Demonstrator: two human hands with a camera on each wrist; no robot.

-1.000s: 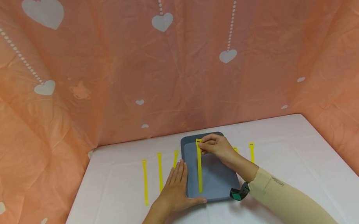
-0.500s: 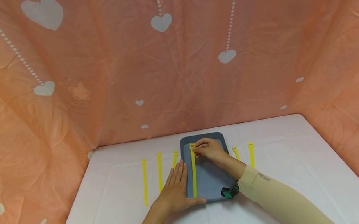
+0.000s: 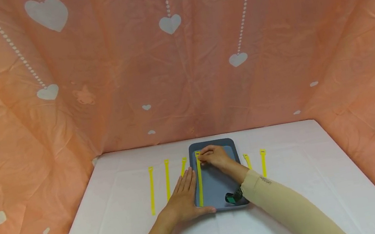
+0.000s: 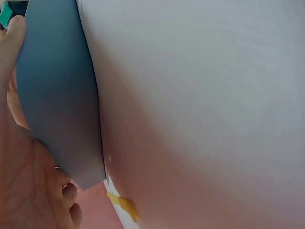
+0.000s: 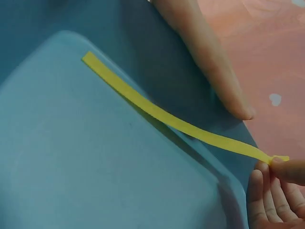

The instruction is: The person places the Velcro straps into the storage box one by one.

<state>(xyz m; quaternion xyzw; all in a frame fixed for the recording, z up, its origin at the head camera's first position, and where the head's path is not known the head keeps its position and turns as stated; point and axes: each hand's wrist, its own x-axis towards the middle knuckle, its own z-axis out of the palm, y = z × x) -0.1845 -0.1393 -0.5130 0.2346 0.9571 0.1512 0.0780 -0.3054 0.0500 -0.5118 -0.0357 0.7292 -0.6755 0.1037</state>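
Observation:
In the head view, my right hand (image 3: 215, 158) pinches the slotted head of a yellow strap cable tie (image 3: 200, 185) between thumb and fingers. The tie runs lengthwise along the left side of a blue-grey rectangular tray (image 3: 210, 143). From the right wrist view, the tie (image 5: 162, 114) arches a little, with its shadow on the tray floor and its tail near one corner. My left hand (image 3: 183, 200) lies with straight fingers against the tray's left wall, thumb stretched along the near edge. The tray's outer wall (image 4: 57, 95) fills the space beside that palm in the left wrist view.
Left of the tray, yellow ties (image 3: 152, 193) lie spaced out on the white tablecloth (image 3: 115, 220), one partly behind my left fingers. Two more ties (image 3: 263, 162) lie to the right, near my right forearm. A peach curtain (image 3: 205, 89) hangs behind.
My right hand has carried the pinched tie leftward and down to the tray's left side. My left hand has stayed at the tray's corner.

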